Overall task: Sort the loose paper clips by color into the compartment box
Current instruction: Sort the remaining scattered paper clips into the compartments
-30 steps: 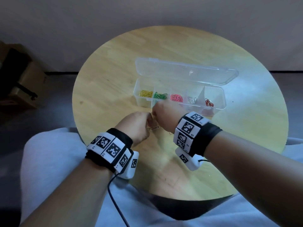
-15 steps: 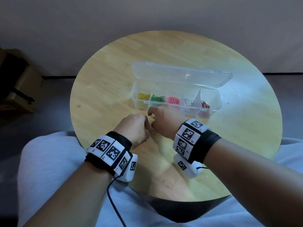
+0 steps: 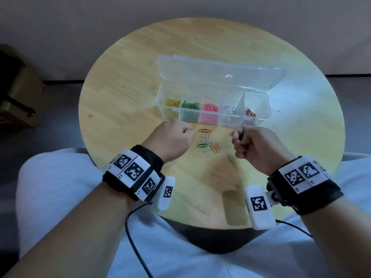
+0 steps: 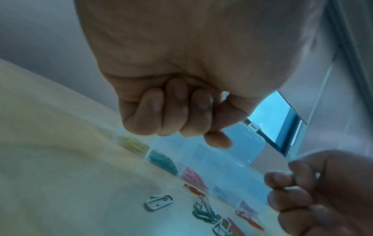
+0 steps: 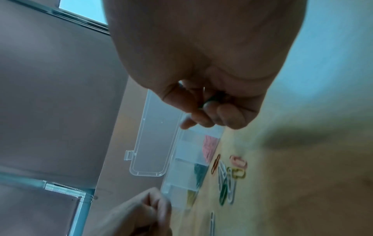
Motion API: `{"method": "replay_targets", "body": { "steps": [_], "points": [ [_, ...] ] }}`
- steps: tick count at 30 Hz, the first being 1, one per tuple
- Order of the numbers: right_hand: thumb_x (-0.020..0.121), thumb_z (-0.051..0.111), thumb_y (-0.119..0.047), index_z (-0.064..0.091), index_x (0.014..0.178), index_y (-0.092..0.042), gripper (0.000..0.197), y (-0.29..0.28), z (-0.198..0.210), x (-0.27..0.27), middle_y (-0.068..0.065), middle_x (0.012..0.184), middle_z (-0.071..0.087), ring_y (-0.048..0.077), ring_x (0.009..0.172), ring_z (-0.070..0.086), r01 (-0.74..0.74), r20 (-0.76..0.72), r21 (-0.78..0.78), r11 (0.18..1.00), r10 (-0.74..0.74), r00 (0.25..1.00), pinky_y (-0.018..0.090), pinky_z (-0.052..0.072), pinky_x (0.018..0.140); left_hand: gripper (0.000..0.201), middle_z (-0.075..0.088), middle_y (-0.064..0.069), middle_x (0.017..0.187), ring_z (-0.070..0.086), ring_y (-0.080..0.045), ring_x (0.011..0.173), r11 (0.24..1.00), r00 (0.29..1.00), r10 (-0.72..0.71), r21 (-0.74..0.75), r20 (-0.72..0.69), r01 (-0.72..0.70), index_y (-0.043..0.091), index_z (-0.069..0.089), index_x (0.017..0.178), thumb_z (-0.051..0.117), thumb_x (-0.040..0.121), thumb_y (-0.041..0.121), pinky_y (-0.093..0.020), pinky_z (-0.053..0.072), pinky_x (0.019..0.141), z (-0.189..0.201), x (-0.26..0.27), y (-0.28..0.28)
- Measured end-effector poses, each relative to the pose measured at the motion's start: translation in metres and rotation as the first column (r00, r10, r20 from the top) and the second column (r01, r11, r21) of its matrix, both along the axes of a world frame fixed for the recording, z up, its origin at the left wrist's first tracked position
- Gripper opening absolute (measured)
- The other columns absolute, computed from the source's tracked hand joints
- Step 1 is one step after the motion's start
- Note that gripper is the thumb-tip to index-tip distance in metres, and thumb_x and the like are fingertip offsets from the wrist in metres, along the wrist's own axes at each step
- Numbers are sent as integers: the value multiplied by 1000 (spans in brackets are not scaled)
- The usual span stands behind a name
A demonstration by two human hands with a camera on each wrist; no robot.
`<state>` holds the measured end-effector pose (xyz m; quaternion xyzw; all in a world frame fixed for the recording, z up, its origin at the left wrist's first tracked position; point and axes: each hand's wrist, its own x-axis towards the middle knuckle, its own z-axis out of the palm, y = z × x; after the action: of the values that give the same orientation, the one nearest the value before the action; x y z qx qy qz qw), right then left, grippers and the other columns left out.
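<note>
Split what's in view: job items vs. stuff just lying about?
Job:
- loose paper clips on the table
- compartment box, lid open, sorted clips inside
- brown clip pinched by right hand
- left hand, fisted

Lying about:
- round wooden table
- cardboard box on the floor

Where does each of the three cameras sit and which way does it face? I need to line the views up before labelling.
Head: worn on the head, looks forward and down at the table, compartment box and loose paper clips; shows both forearms, left hand, right hand.
Left wrist: under the left wrist, looks along the fist toward the box; the right hand shows at the lower right.
Right wrist: under the right wrist, looks along the curled fingers; the left hand shows at the bottom.
Shared: all show the box and loose clips.
</note>
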<state>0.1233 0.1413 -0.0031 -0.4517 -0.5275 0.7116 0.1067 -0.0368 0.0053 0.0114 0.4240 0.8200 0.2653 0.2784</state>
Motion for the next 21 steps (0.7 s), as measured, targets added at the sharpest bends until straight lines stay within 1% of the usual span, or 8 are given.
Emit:
{"method": "replay_targets", "body": {
  "steps": [3, 4, 7, 9, 11, 13, 17, 21],
  "points": [
    [79, 43, -9, 61, 70, -10, 19, 5, 3, 3, -3, 53, 28, 13, 46, 19, -29, 78, 115, 993, 20, 997, 23, 18, 44, 13, 50, 9, 62, 48, -18, 69, 995, 989, -72, -80, -126, 62, 21, 68, 84, 55, 85, 23, -29, 35, 62, -3, 6, 8],
    [82, 49, -11, 64, 71, -12, 19, 6, 5, 4, -7, 49, 28, 12, 44, 19, -41, 124, 169, 985, 21, 992, 21, 18, 42, 16, 48, 12, 66, 46, -15, 71, 989, 981, -114, -112, -155, 97, 26, 69, 94, 57, 85, 22, -26, 34, 65, -3, 8, 10],
    [84, 59, -16, 73, 73, -16, 18, 8, 9, 4, -14, 41, 33, 12, 42, 24, -119, 279, 314, 942, 28, 960, 21, 23, 41, 31, 64, 3, 97, 51, -16, 85, 965, 961, -210, -194, -183, 174, 33, 68, 113, 60, 86, 20, -25, 41, 77, -8, 9, 12],
    [86, 61, -18, 74, 78, -16, 16, 8, 8, 6, -13, 39, 32, 14, 43, 25, -156, 332, 343, 926, 36, 943, 22, 24, 41, 35, 64, 2, 118, 57, -18, 99, 959, 957, -219, -224, -189, 175, 36, 67, 117, 60, 86, 19, -27, 44, 85, -11, 8, 12],
    [87, 61, -20, 73, 78, -17, 15, 7, 7, 8, -6, 45, 29, 15, 43, 25, -163, 349, 339, 926, 37, 937, 22, 24, 41, 34, 63, 4, 118, 56, -17, 96, 957, 954, -217, -237, -206, 167, 38, 68, 113, 62, 85, 20, -27, 44, 84, -13, 8, 11],
    [88, 61, -19, 70, 76, -17, 15, 7, 7, 9, -3, 51, 29, 15, 43, 25, -170, 349, 332, 928, 47, 936, 21, 25, 42, 23, 65, 7, 107, 54, -15, 87, 959, 948, -201, -247, -246, 140, 37, 72, 99, 66, 82, 23, -26, 45, 78, -14, 8, 10],
    [88, 62, -19, 68, 74, -18, 15, 4, 10, 9, -2, 53, 34, 14, 44, 28, -199, 343, 348, 916, 74, 937, 22, 26, 43, 3, 67, 6, 92, 62, -19, 85, 947, 932, -219, -291, -287, 133, 29, 70, 81, 69, 80, 27, -28, 47, 70, -17, 10, 11],
    [87, 59, -16, 65, 78, -13, 11, -8, 9, 11, -7, 59, 52, 8, 45, 40, -344, 421, 418, 841, 157, 894, 23, 31, 48, 16, 63, 1, 80, 59, -24, 80, 927, 950, -233, -343, -209, 151, 18, 57, 76, 54, 84, 31, -33, 49, 70, -19, 13, 9]
  ]
}}
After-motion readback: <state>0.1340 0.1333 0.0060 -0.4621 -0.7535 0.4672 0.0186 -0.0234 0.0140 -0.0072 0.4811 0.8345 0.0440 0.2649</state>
